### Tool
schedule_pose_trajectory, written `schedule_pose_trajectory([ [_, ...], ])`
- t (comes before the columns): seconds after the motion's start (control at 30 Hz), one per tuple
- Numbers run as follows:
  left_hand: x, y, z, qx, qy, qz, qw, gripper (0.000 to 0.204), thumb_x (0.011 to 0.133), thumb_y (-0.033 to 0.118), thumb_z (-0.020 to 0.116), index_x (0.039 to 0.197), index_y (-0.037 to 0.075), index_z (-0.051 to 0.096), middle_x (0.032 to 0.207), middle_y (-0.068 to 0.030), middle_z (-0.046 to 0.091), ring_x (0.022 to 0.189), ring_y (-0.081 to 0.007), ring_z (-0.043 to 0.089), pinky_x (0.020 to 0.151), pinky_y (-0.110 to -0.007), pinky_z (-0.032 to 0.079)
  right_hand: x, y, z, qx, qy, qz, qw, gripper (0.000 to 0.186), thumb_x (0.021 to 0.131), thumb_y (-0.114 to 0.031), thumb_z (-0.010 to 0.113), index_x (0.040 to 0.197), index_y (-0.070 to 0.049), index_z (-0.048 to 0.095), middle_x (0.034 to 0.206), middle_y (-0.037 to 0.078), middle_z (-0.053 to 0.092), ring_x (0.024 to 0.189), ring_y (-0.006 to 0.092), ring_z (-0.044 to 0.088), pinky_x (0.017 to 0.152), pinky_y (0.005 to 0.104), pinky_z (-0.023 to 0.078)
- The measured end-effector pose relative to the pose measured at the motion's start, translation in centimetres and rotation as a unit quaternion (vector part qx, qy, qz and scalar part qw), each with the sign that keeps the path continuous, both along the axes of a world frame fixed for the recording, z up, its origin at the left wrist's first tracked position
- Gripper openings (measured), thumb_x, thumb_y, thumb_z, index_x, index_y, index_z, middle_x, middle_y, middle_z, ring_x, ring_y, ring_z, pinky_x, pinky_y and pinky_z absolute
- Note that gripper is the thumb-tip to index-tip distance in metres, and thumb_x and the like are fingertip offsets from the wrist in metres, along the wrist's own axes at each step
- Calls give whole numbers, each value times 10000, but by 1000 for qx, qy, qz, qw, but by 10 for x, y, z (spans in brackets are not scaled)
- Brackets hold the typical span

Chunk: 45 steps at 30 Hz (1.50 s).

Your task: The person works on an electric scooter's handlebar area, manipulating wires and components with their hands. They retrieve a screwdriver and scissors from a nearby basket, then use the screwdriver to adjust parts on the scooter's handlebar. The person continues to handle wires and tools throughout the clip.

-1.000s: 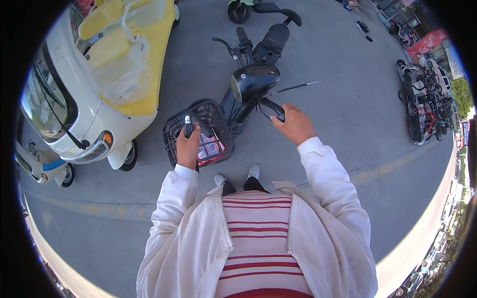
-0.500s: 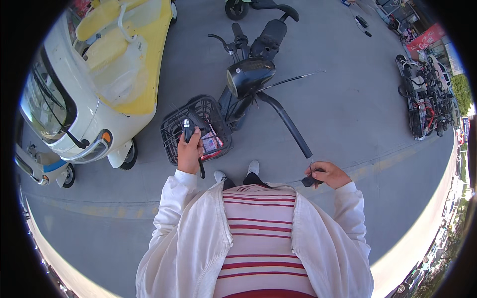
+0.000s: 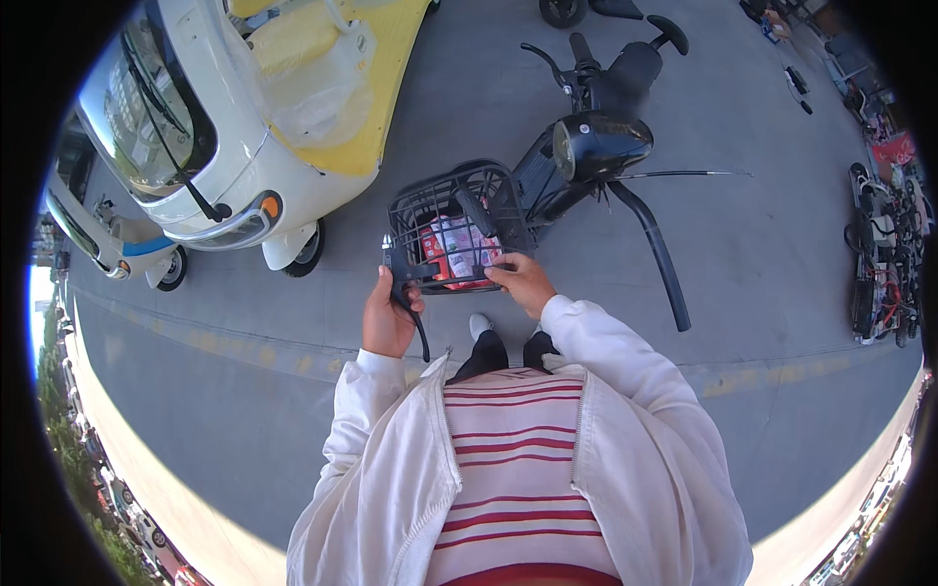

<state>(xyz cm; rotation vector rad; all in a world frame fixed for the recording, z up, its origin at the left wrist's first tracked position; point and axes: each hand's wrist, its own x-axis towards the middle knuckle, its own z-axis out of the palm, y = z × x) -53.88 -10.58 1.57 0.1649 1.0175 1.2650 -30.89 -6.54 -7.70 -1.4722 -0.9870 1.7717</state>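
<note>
My left hand [image 3: 389,322] grips a black brake lever [image 3: 399,275] with a silver fitting, held beside the front left of the black wire basket [image 3: 451,179]. My right hand [image 3: 528,285] is at the basket's front right, fingers closed on something small and dark that I cannot make out. Red and white packets [image 3: 449,244] and a dark grip-like piece [image 3: 474,208] lie inside the basket. The black scooter [image 3: 601,146] stands behind it, its right handlebar tube [image 3: 655,244] bare at the end and a thin cable [image 3: 694,174] sticking out sideways.
A white and yellow vehicle [image 3: 225,176] stands at the left, another small white vehicle [image 3: 117,244] behind it. At the right are piled frames and parts [image 3: 879,254]. A wheel [image 3: 563,12] shows at the top, on grey pavement [image 3: 762,293].
My right hand has left the handlebar tube, carrying a small dark part, and moved left to the basket. My left hand has shifted lower with the lever. The view has turned, moving the surroundings rightward.
</note>
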Motion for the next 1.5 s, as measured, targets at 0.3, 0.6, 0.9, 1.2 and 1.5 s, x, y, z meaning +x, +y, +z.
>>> schedule_pose_trajectory([
  [0.3,-39,-47,-16,-36,27,0,999,410,1032,371,458,1166,-7,548,854,-30,507,724,-120,457,630,-266,388,-107,47,-72,52,-80,-141,985,346,868,-286,711,988,39,711,837,74,692,718,147,616,649,294,492],
  [0.6,-46,-44,-34,-43,3,-23,999,325,1018,338,503,1013,23,582,817,-47,557,702,-142,513,635,-299,434,-112,46,-83,103,-334,-127,928,510,838,-421,688,895,85,661,886,249,678,915,423,638,849,442,500],
  [0.9,-10,-13,-27,19,-30,-107,994,318,1027,319,470,1158,48,572,1041,-68,629,993,-195,587,936,-406,472,-51,-27,33,-90,137,-78,983,329,983,-308,565,1093,0,604,1042,62,609,950,140,561,814,283,480],
  [1.2,85,8,-15,87,-46,-245,964,288,1016,264,502,1199,49,561,1144,-76,639,1085,-181,586,1002,-353,420,35,-74,83,138,-131,75,979,338,962,-185,579,1256,-20,552,986,152,660,880,236,628,803,346,491],
  [1.5,193,2,-8,21,4,-440,898,158,987,219,570,1082,94,583,1001,-29,676,883,-147,665,804,-295,550,150,-157,97,215,-288,7,933,327,926,-128,582,1241,-41,572,1097,206,650,947,376,629,841,398,494],
])
